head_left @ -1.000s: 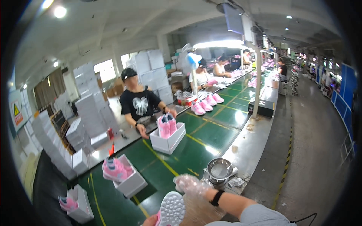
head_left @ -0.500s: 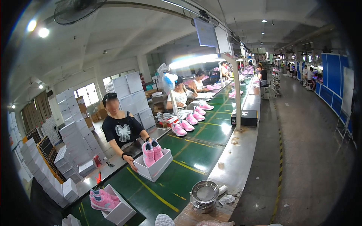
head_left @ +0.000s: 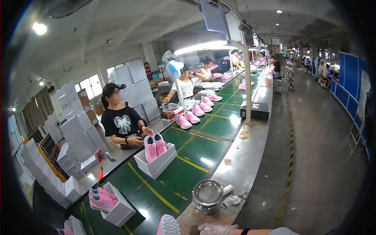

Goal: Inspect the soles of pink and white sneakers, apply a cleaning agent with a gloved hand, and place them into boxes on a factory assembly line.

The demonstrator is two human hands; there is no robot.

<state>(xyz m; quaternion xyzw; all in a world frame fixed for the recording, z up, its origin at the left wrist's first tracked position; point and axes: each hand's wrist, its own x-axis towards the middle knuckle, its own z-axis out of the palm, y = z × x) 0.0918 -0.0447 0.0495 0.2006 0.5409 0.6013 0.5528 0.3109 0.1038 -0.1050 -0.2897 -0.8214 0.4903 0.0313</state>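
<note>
At the lower edge, my right hand (head_left: 217, 228) wears a thin clear plastic glove, and a dark band circles the wrist. Only its upper side shows; the fingers are mostly cut off by the edge, so their grip is hidden. To its left a pink shoe (head_left: 165, 226) stands tilted with its white patterned sole outward, apart from the visible part of the hand. What supports the shoe is out of sight. My left hand is not in view. Past the shoe, a white box (head_left: 124, 213) on the green belt (head_left: 156, 196) carries pink shoes (head_left: 102, 199).
Steel bowls (head_left: 208, 194) and crumpled white paper (head_left: 232, 200) lie on the bench near my right hand. Across the belt, a co-worker (head_left: 122, 117) faces another white box (head_left: 157, 167) with upright pink shoes. A black box (head_left: 259, 111) sits farther along the metal ledge.
My gloved right hand and forearm have come further into view at the bottom. The pink shoe has risen into the picture. The co-worker has let go of the white box and drawn back.
</note>
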